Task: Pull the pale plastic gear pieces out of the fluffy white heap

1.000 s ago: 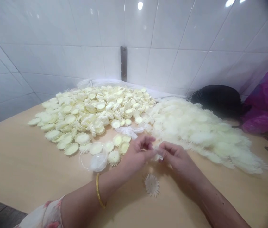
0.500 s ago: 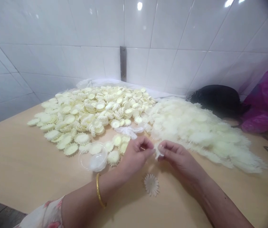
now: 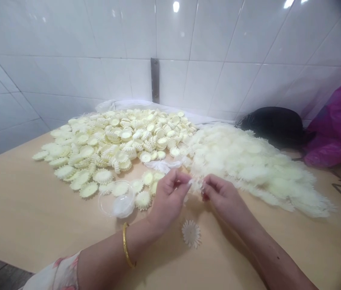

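Observation:
My left hand (image 3: 168, 197) and my right hand (image 3: 224, 197) meet above the table, fingertips pinched. Between them is a small white fringed flower piece (image 3: 195, 186), gripped by both hands at its edges. Its exact shape is partly blurred and hidden by the fingers. Below my hands, a single white petalled flower disc (image 3: 191, 233) lies flat on the tabletop. Beside my left wrist stands a clear round plastic tub (image 3: 124, 205) with something whitish in it. Several pale yellow scalloped flower discs (image 3: 143, 199) lie by my left hand.
A large heap of pale yellow flower discs (image 3: 110, 141) spreads over the left back of the table (image 3: 22, 205). A heap of thin whitish petal layers (image 3: 257, 161) is on the right. A black rounded object (image 3: 274, 125) and a magenta plastic bag (image 3: 336, 129) sit beyond it, against the tiled wall.
My fingertips have moved slightly apart, and more of the white flower piece shows stretched between them. The view has shifted a little; the heaps look the same.

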Tool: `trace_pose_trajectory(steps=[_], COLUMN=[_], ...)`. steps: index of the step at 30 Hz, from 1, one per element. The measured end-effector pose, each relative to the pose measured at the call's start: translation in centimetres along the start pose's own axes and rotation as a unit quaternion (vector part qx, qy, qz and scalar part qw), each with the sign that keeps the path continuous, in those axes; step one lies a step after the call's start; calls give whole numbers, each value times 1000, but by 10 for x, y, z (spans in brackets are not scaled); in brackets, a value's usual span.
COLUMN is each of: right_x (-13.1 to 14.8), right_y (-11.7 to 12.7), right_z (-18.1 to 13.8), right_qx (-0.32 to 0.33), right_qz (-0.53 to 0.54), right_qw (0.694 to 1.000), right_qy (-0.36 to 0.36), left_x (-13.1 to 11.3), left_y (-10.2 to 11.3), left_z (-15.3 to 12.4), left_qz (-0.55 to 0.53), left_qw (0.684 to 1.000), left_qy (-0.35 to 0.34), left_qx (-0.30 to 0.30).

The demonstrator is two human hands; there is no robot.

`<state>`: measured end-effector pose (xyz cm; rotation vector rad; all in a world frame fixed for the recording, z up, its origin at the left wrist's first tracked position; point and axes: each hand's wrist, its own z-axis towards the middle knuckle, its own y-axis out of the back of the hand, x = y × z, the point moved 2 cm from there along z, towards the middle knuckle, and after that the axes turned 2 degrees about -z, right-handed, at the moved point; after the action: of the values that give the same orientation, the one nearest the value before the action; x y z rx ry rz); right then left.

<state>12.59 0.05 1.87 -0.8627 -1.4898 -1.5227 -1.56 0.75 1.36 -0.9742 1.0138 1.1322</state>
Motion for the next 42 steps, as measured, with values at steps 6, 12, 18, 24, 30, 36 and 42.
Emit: trace_pose_trajectory(steps=[6,12,18,24,30,36,42], right_x=[-3,-3,-4,-6,-8,0,2], right_y=[2,5,2,-2,2,9,12], right_z=[0,-1,-1,-1,1,2,4], right_qx=[-30,-56,16,61,55,23,41], right_qz=[-53,-73,29,82,78,20,69], right_qw=[998,995,999,995,995,998,994], right_qy=[25,47,21,10,-5,55,79], left_x=[-3,-1,0,3,-1,-8,-13], left_y=[-1,4,0,0,3,-7,-18], left_z=[0,2,-1,0,3,-2,-3], left_qz=[115,251,350,390,352,208,229], left_qw=[987,946,901,885,900,930,887], left_qy=[-101,-182,-221,-210,-227,-293,-390], left_qx=[46,94,128,141,122,79,92])
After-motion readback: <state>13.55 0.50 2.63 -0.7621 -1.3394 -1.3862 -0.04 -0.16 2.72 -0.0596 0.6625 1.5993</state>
